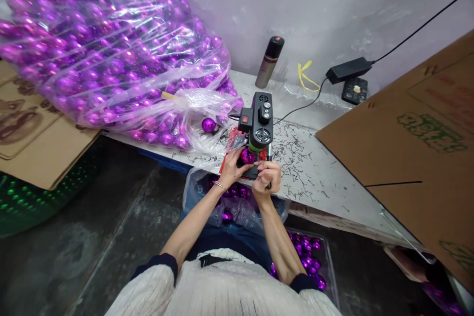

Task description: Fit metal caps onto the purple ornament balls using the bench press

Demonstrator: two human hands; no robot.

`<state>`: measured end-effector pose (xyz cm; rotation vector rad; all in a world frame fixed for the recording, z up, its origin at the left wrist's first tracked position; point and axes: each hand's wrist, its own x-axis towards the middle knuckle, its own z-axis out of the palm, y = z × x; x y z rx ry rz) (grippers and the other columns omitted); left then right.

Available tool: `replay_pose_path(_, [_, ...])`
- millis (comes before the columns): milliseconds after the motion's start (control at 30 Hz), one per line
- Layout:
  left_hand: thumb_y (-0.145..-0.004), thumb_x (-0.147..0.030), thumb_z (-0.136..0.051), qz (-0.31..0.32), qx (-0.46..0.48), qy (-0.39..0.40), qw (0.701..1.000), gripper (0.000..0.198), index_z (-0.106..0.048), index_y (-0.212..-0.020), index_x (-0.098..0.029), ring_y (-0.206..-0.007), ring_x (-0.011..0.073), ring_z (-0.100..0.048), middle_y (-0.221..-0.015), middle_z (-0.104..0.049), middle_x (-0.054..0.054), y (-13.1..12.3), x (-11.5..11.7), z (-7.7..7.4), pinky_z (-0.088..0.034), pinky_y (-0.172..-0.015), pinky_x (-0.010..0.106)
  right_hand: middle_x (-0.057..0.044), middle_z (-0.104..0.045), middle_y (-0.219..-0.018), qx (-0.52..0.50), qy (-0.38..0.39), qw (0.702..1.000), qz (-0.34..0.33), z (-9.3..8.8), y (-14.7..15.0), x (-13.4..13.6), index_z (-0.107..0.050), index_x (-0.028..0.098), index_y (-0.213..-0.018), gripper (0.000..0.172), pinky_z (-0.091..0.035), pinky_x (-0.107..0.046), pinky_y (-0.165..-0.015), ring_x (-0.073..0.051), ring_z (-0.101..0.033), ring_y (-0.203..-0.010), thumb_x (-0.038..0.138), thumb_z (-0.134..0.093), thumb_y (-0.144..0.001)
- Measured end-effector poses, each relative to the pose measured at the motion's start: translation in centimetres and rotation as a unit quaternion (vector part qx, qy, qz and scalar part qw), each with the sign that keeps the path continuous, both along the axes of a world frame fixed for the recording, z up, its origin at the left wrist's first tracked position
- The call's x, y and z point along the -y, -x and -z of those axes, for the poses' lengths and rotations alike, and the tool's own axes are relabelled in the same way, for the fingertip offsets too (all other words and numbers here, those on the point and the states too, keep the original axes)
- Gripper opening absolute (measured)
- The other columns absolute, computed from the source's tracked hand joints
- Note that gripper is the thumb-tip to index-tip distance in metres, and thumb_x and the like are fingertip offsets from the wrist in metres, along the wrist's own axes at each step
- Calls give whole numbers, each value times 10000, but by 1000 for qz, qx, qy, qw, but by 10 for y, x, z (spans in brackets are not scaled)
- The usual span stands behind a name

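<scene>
Under the head of a small black bench drill press (pixel 262 117) sits a shiny purple ball (pixel 247 156). My left hand (pixel 232 167), with a bracelet at the wrist, has its fingers and thumb closed around that ball. My right hand (pixel 267 177) is wrapped around the press's black lever handle (pixel 269 185), just right of the ball. The press's red and black base is partly hidden by my hands. Another purple ball (pixel 208 125) lies to the left, by the mouth of a large clear bag.
The large clear bag (pixel 122 59) of purple balls fills the left of the table (pixel 333 177). Dark shavings are scattered right of the press. Behind it stand a spray can (pixel 269 61) and a power adapter (pixel 348 70). A cardboard box (pixel 414 143) stands right; a bag-lined bin (pixel 192 192) sits below.
</scene>
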<state>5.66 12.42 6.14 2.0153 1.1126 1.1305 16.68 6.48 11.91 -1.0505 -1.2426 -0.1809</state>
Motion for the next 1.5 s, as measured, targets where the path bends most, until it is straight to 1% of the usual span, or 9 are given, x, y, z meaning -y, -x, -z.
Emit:
replay_pose_path(300, [-918, -511, -706, 1, 17, -14, 1000, 586, -585, -1385, -179, -1242, 312, -654, -1313, -679, 176, -2, -3, 0, -521, -1060, 493, 23, -564, -755, 29, -23, 999, -24, 0, 0, -1, -469, 228, -721, 329, -517, -352, -781, -132, -644, -681, 293, -385, -1032])
replay_pose_path(500, [-884, -517, -748, -5, 26, -24, 999, 662, -556, -1416, -173, -1262, 322, -648, -1343, -669, 180, -3, -5, 3, -530, -1063, 498, 6, -579, -714, -16, 24, 999, -14, -58, -2, -1, -524, 230, -713, 313, -459, -304, -651, -142, -587, -674, 268, -455, -1017])
replay_pose_path(633, [-953, -463, -675, -21, -10, -77, 997, 662, -456, -1517, -195, -1335, 313, -602, -1417, -621, 181, 13, 29, 4, -496, -1117, 504, 12, -584, -710, -7, 54, 998, -29, -85, -4, 3, -524, 231, -694, 327, -447, -304, -687, -138, -579, -691, 244, -469, -1015])
replay_pose_path(833, [-935, -578, -649, 30, -118, -169, 978, 728, -469, -1528, -197, -1367, 342, -562, -1481, -552, 211, 48, 89, 14, -471, -1125, 523, 9, -600, -725, 24, 38, 999, -30, -71, -2, 8, -529, 229, -699, 316, -440, -307, -688, -140, -591, -706, 196, -461, -1006])
replay_pose_path(1000, [-1058, -442, -451, -104, -69, -158, 979, 492, -546, -1445, -153, -1333, 300, -581, -1399, -618, 203, 61, 7, -13, -454, -1133, 476, 3, -606, -732, 20, 34, 999, -23, -63, 0, 8, -533, 226, -693, 317, -452, -313, -694, -146, -603, -720, 189, -469, -1002])
replay_pose_path(1100, [-1013, -370, -532, -216, -116, -56, 968, 497, -544, -1434, -105, -1341, 375, -560, -1427, -581, 255, 68, -70, -41, -425, -1137, 544, 3, -606, -733, 20, 30, 999, -27, -63, 0, 8, -534, 225, -692, 316, -456, -310, -692, -143, -604, -720, 176, -475, -998])
replay_pose_path(1200, [-913, -354, -686, -228, -204, 78, 949, 629, -526, -1461, -88, -1275, 461, -594, -1378, -591, 300, 72, -119, -59, -436, -1081, 620, 0, -607, -733, 21, 31, 999, -29, -61, 0, 8, -541, 226, -696, 313, -461, -313, -689, -147, -608, -724, 175, -475, -997])
replay_pose_path(1333, [-913, -297, -679, -193, -137, 143, 961, 622, -519, -1488, -123, -1283, 426, -607, -1295, -660, 245, 75, -131, -62, -417, -1122, 608, 4, -606, -736, 21, 29, 999, -29, -59, 0, 8, -537, 226, -698, 312, -453, -307, -685, -142, -609, -726, 171, -470, -999])
replay_pose_path(1500, [-784, -272, -836, -101, 165, 248, 949, 701, -577, -1430, -193, -1204, 308, -665, -1328, -655, 146, 85, -98, -62, -531, -1078, 492, -4, -614, -741, 33, 32, 998, -32, -59, -2, 9, -540, 229, -704, 307, -462, -310, -679, -149, -619, -730, 166, -469, -996])
